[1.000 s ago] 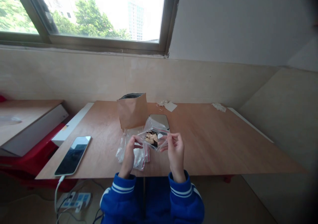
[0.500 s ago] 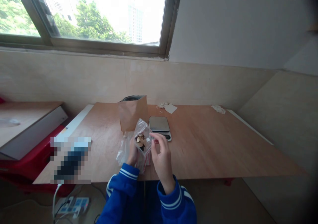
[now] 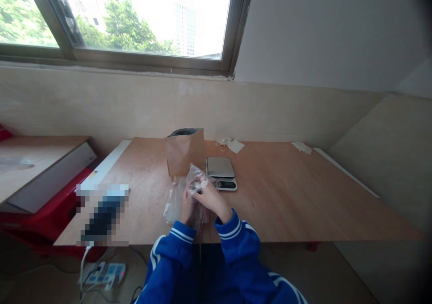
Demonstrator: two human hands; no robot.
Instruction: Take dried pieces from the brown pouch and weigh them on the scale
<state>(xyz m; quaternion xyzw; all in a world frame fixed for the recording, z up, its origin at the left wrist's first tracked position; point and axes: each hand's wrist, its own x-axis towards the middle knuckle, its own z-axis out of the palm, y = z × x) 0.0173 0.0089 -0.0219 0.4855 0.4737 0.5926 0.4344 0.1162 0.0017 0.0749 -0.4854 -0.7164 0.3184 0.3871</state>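
Note:
My left hand point(image 3: 187, 208) is closed around the side of a small clear plastic bag point(image 3: 195, 174), above the table's near edge. From the right, my right hand point(image 3: 212, 199) reaches into or against the bag's opening. Crumpled film covers its fingertips, so whether they grip anything is hidden. The brown and dark pieces in the bag are mostly out of sight behind the hand. More clear plastic bags point(image 3: 173, 205), some with red stripes, lie under and beside my left hand. Just beyond stands an open brown paper pouch point(image 3: 185, 153), with a kitchen scale point(image 3: 220, 167) to its right.
A wooden table point(image 3: 286, 196) stretches wide to the right. White scraps point(image 3: 235, 146) lie at its back edge, and crumpled paper point(image 3: 301, 148) sits farther right. A blurred-out object point(image 3: 104, 214) with a cable is at the left. Below it is a power strip point(image 3: 106, 273).
My right hand has moved from the bag's right edge up and left into its opening. The bag has crumpled and its pieces have become hidden. The view has shifted slightly.

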